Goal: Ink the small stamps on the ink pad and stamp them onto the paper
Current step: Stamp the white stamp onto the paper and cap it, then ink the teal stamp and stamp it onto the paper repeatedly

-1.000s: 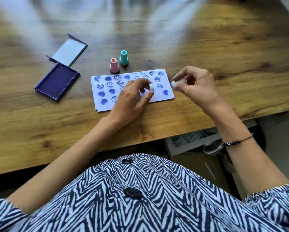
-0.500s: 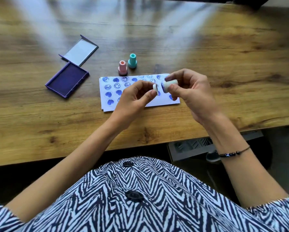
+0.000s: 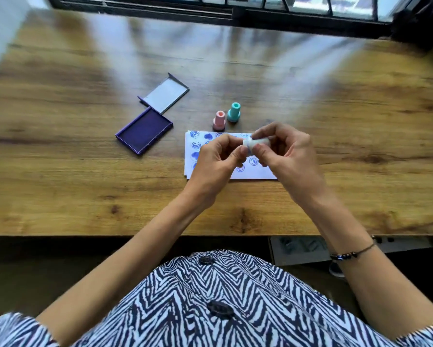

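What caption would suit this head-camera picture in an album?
Both hands, left hand and right hand, hold a small white stamp above the stamped paper.

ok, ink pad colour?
Dark purple, pad surface and tray alike: ink pad, lid off, left of the paper. Head view, the only one.

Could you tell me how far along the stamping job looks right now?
Well along: the paper is mostly covered in blue prints. Both hands, left and right, hold a white stamp above it. The pink stamp and teal stamp stand aside; ink pad remains open.
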`<state>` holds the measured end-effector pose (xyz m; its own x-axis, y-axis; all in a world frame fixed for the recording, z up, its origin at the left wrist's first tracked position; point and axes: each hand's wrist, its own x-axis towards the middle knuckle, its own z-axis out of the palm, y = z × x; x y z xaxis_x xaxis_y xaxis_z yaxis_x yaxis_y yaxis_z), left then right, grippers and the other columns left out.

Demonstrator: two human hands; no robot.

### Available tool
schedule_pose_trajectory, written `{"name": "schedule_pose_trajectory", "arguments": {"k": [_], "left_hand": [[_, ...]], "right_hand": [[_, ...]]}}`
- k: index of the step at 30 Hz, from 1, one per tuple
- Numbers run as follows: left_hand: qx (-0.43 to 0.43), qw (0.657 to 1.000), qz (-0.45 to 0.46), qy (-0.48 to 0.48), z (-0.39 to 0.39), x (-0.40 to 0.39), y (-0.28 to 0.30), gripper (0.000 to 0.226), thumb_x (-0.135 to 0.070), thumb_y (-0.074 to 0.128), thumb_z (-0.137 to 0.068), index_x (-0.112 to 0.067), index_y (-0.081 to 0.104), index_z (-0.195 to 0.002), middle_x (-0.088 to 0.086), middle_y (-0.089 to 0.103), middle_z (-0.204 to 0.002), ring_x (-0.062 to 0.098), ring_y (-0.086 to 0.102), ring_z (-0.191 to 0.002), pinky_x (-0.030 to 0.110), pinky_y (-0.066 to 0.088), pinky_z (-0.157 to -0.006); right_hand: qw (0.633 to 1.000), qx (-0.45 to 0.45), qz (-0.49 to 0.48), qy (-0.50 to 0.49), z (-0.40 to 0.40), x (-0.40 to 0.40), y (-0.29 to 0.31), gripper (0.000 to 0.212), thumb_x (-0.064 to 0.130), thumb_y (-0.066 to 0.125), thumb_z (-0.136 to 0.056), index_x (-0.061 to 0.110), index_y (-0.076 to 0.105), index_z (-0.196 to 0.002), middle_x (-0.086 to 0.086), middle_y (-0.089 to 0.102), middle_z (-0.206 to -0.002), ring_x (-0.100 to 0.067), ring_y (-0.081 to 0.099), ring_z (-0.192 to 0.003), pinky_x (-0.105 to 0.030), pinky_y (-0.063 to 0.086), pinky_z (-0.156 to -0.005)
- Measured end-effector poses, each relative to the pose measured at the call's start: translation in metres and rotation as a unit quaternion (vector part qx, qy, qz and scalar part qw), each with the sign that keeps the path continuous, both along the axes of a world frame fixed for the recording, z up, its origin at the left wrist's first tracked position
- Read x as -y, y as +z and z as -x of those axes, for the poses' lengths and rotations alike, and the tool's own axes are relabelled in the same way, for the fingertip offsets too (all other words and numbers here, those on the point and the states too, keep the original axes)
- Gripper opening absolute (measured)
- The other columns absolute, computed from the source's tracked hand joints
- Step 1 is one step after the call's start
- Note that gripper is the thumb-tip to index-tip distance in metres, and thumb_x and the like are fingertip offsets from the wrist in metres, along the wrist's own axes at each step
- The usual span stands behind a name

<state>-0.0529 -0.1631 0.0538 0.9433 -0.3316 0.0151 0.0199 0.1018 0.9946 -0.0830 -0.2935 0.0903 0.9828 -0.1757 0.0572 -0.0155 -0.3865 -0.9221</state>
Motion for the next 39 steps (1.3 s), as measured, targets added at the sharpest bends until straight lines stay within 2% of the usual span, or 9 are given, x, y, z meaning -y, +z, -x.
{"name": "schedule_pose_trajectory", "arguments": {"k": [4,8,13,21,25,29,32,35,39], "left_hand": [[0.002,1.0,-0.023,0.003,-0.006,-0.005,-0.005,0.016,-0.006,0.054,-0.088,-0.019,0.06,-0.082,-0.015,0.061,-0.064,-0.003,0.053,-0.061,0.012,0.045,-0.061],[-0.049,0.993,-0.111,0.006,-0.022,-0.003,-0.011,0.018,-0.015,0.054,-0.09,-0.008,0.059,-0.105,0.001,0.063,-0.084,0.009,0.054,-0.07,0.026,0.047,-0.07],[-0.069,0.991,-0.103,0.042,-0.031,-0.01,-0.007,0.011,-0.011,0.051,-0.09,-0.013,0.055,-0.101,-0.003,0.061,-0.078,0.008,0.055,-0.066,0.008,0.046,-0.054],[-0.061,0.993,-0.085,0.046,-0.027,-0.017,-0.002,0.019,-0.005,0.051,-0.089,-0.002,0.057,-0.107,0.001,0.061,-0.078,0.008,0.054,-0.065,0.01,0.047,-0.056],[-0.067,0.993,-0.084,0.056,-0.024,-0.02,-0.001,0.019,-0.004,0.051,-0.089,-0.001,0.058,-0.106,0.001,0.06,-0.077,0.009,0.054,-0.065,0.01,0.047,-0.057],[-0.064,0.993,-0.086,0.057,-0.02,-0.026,0.0,0.017,-0.004,0.052,-0.088,-0.002,0.059,-0.104,0.002,0.061,-0.079,0.008,0.054,-0.064,0.009,0.045,-0.053],[-0.057,0.992,-0.089,0.077,-0.02,-0.035,-0.001,0.017,-0.005,0.054,-0.087,-0.004,0.06,-0.103,0.003,0.063,-0.082,0.008,0.056,-0.065,0.015,0.047,-0.058],[-0.048,0.99,-0.075,0.111,-0.022,-0.043,-0.001,0.02,-0.003,0.056,-0.086,-0.002,0.06,-0.105,-0.003,0.063,-0.081,0.004,0.058,-0.067,0.023,0.05,-0.066],[-0.036,0.991,-0.019,0.126,-0.024,-0.048,0.004,0.02,-0.004,0.058,-0.085,-0.008,0.06,-0.105,-0.002,0.064,-0.083,0.001,0.061,-0.066,0.014,0.052,-0.064]], "right_hand": [[0.999,-0.004,0.048,0.004,-0.011,-0.005,-0.006,0.006,0.012,0.067,-0.077,0.014,0.063,-0.079,0.006,0.055,-0.056,-0.006,0.052,-0.052,-0.02,0.043,-0.051],[0.984,-0.034,0.176,-0.011,-0.04,0.018,-0.019,0.008,0.011,0.067,-0.074,0.015,0.066,-0.08,-0.009,0.065,-0.067,-0.015,0.054,-0.057,-0.031,0.045,-0.061],[0.921,-0.039,0.383,-0.061,-0.083,0.066,-0.03,0.017,0.006,0.055,-0.078,0.004,0.065,-0.091,-0.025,0.065,-0.099,-0.039,0.06,-0.091,-0.038,0.047,-0.076],[0.84,-0.065,0.538,-0.017,-0.098,0.064,-0.018,0.039,0.017,0.059,-0.079,0.012,0.052,-0.118,-0.023,0.058,-0.113,-0.041,0.045,-0.112,-0.047,0.044,-0.088],[0.894,0.017,0.444,0.061,-0.108,0.025,-0.007,0.04,0.014,0.06,-0.079,0.012,0.054,-0.118,-0.021,0.059,-0.111,-0.037,0.049,-0.109,-0.041,0.041,-0.092],[0.878,-0.016,0.452,0.155,-0.114,-0.002,-0.018,0.033,0.01,0.057,-0.082,0.012,0.059,-0.115,-0.021,0.057,-0.113,-0.037,0.053,-0.106,-0.042,0.045,-0.089],[0.894,-0.006,0.435,0.103,-0.112,0.001,-0.024,0.022,0.007,0.055,-0.082,0.005,0.064,-0.101,-0.022,0.061,-0.105,-0.039,0.058,-0.096,-0.041,0.047,-0.079],[0.962,0.03,0.272,-0.004,-0.101,0.0,-0.018,0.017,0.007,0.062,-0.074,0.01,0.068,-0.09,-0.018,0.069,-0.093,-0.028,0.062,-0.08,-0.032,0.047,-0.072],[0.997,-0.003,-0.022,0.077,-0.078,-0.033,-0.003,0.015,0.004,0.067,-0.075,0.017,0.068,-0.082,-0.014,0.067,-0.076,-0.014,0.06,-0.06,-0.027,0.054,-0.058]]}}
